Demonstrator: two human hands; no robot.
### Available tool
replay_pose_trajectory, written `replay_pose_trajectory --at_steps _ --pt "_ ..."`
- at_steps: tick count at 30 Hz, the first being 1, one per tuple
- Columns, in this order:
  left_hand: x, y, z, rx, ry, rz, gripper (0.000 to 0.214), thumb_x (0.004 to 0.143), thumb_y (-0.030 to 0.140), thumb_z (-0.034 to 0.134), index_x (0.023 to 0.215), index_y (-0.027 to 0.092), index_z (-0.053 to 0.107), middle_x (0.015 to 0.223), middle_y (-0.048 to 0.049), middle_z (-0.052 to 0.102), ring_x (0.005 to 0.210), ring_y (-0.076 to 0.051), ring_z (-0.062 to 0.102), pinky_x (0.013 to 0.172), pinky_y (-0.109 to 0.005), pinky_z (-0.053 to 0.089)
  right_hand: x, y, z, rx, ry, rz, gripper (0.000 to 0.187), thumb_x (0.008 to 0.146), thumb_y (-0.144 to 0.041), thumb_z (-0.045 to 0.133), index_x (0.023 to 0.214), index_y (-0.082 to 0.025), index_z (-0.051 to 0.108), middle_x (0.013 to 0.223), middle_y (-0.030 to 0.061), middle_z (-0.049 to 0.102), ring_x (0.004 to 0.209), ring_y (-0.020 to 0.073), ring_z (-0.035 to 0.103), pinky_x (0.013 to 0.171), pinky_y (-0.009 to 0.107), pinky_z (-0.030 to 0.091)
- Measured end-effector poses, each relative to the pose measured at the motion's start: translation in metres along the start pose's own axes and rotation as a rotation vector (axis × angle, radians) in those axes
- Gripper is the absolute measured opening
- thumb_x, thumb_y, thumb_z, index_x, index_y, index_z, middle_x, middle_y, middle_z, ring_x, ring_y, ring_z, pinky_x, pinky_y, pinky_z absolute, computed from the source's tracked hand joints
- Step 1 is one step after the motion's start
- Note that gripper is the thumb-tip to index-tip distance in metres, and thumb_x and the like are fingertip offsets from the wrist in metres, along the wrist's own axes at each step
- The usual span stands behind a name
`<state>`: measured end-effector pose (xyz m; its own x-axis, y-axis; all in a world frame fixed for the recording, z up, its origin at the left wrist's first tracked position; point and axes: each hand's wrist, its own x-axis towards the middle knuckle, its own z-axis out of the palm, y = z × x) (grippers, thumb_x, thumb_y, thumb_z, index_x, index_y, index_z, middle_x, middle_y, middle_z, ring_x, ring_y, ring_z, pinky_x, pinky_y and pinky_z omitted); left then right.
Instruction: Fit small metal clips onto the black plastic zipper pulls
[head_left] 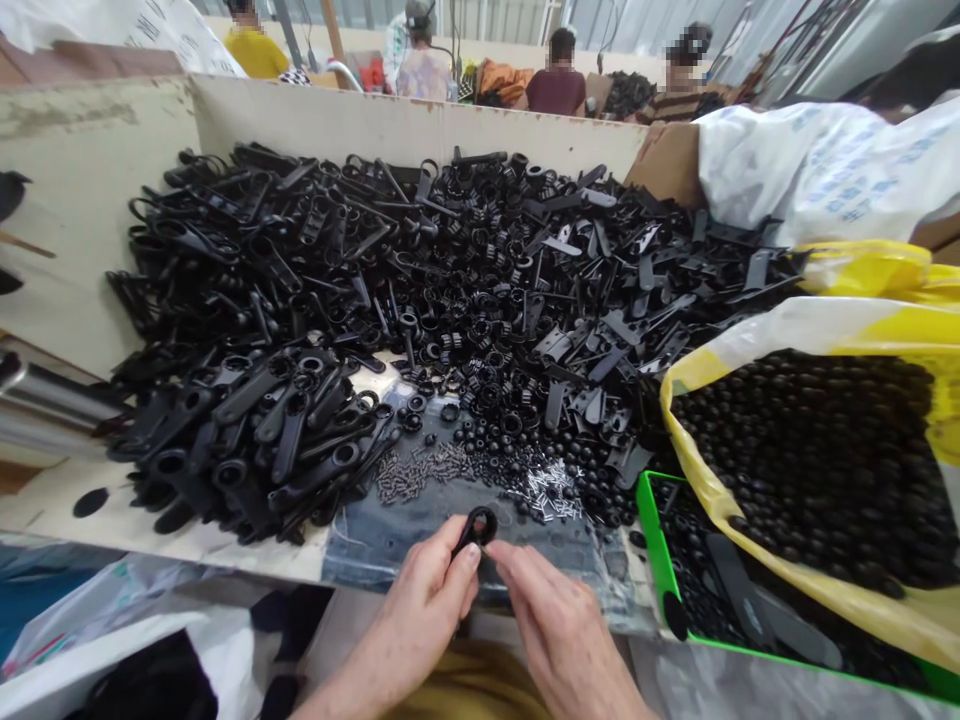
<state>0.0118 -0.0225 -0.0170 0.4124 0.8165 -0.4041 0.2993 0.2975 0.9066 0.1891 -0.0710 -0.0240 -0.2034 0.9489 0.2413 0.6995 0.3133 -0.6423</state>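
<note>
My left hand [427,600] pinches a small black plastic part with a ring end [478,527] between thumb and fingers. My right hand [559,625] sits just to its right, with the fingertips close against that part. Whether those fingers hold anything is hidden. Just beyond both hands, a clear plastic sheet [465,555] carries a patch of dark screws [412,472], small silver pins [544,490] and round black beads [487,450]. Behind these rises a big heap of black plastic levers and ringed fittings [375,280].
Pale board walls [412,125] surround the heap. To the right, a yellow-and-white bag [697,460] holds black round pieces, above a green tray [651,530] of black parts. White sacks lie at lower left and upper right. Several people sit working beyond the far wall.
</note>
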Motion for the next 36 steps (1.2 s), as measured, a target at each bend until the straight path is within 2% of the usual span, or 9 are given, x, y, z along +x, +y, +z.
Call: replay_pose_trajectory --at_steps 4,8,12,17,23,28,31,34,36 --pt "0.003 0.0 0.003 -0.014 0.025 0.0 0.036 0.101 0.054 0.046 0.097 0.021 0.061 0.06 0.0073 0.045 0.057 -0.015 0.041 0.058 -0.027 0.034 -0.003 0.001 0.007 0.037 0.026 0.025 0.035 0.104 -0.01 0.037 0.128 -0.02 0.06 0.1 0.0102 0.077 0.082 0.0227 0.079 0.072 0.029 0.065" --pt "0.005 -0.001 0.005 -0.038 0.109 0.003 0.035 0.094 0.055 0.058 0.1 0.021 0.066 0.06 0.006 0.048 0.057 -0.016 0.042 0.056 -0.026 0.035 -0.004 0.0 0.013 0.02 0.1 0.023 0.035 0.105 -0.011 0.035 0.127 -0.019 0.061 0.099 0.0101 0.078 0.081 0.0218 0.08 0.075 0.028 0.066" --pt "0.007 -0.006 0.008 -0.067 0.183 0.002 0.039 0.089 0.055 0.064 0.108 0.021 0.069 0.064 0.004 0.053 0.056 -0.016 0.043 0.051 -0.025 0.036 -0.002 -0.004 0.013 -0.07 0.082 0.011 0.038 0.104 -0.009 0.032 0.127 -0.016 0.061 0.094 0.0098 0.077 0.076 0.0204 0.08 0.07 0.026 0.066" --pt "0.01 -0.011 0.011 -0.055 0.251 0.026 0.037 0.087 0.052 0.066 0.106 0.021 0.072 0.063 0.0025 0.054 0.056 -0.017 0.048 0.049 -0.026 0.038 0.0 -0.009 0.012 -0.241 0.085 -0.005 0.043 0.097 -0.003 0.033 0.125 -0.013 0.063 0.087 0.0094 0.076 0.067 0.0209 0.079 0.056 0.024 0.063" --pt "0.011 -0.011 0.01 -0.053 0.254 0.04 0.036 0.087 0.049 0.067 0.108 0.022 0.073 0.064 0.0004 0.06 0.059 -0.02 0.055 0.05 -0.027 0.042 0.001 -0.011 0.014 -0.324 0.076 0.004 0.049 0.087 0.001 0.036 0.126 -0.008 0.065 0.094 0.0134 0.079 0.063 0.0232 0.079 0.054 0.029 0.065" --pt "0.011 -0.012 0.01 -0.038 0.26 0.02 0.038 0.086 0.049 0.067 0.111 0.021 0.073 0.075 -0.0047 0.071 0.069 -0.024 0.065 0.057 -0.029 0.05 0.0 -0.01 0.016 -0.372 0.044 0.023 0.052 0.086 0.001 0.037 0.128 -0.009 0.065 0.095 0.0131 0.079 0.062 0.0224 0.078 0.053 0.028 0.064" --pt "0.012 -0.012 0.011 0.01 0.296 0.029 0.036 0.087 0.047 0.064 0.112 0.022 0.073 0.091 -0.0094 0.078 0.085 -0.027 0.071 0.069 -0.032 0.056 -0.001 -0.008 0.017 -0.425 0.016 0.029 0.056 0.082 0.003 0.04 0.131 -0.01 0.064 0.097 0.0133 0.078 0.062 0.0215 0.078 0.052 0.027 0.062" --pt "0.013 -0.012 0.011 0.048 0.311 0.046 0.036 0.088 0.046 0.06 0.111 0.022 0.073 0.105 -0.0122 0.08 0.099 -0.029 0.072 0.08 -0.035 0.057 -0.001 -0.008 0.016 -0.484 -0.028 0.023 0.061 0.076 0.005 0.043 0.132 -0.01 0.063 0.1 0.013 0.078 0.062 0.0202 0.078 0.051 0.025 0.061" --pt "0.014 -0.012 0.01 0.064 0.3 0.042 0.038 0.089 0.048 0.058 0.111 0.021 0.072 0.106 -0.0129 0.08 0.1 -0.03 0.073 0.08 -0.036 0.058 0.002 -0.01 0.014 -0.523 -0.066 0.013 0.062 0.073 0.006 0.046 0.13 -0.01 0.064 0.098 0.0112 0.078 0.06 0.0198 0.077 0.048 0.024 0.059"
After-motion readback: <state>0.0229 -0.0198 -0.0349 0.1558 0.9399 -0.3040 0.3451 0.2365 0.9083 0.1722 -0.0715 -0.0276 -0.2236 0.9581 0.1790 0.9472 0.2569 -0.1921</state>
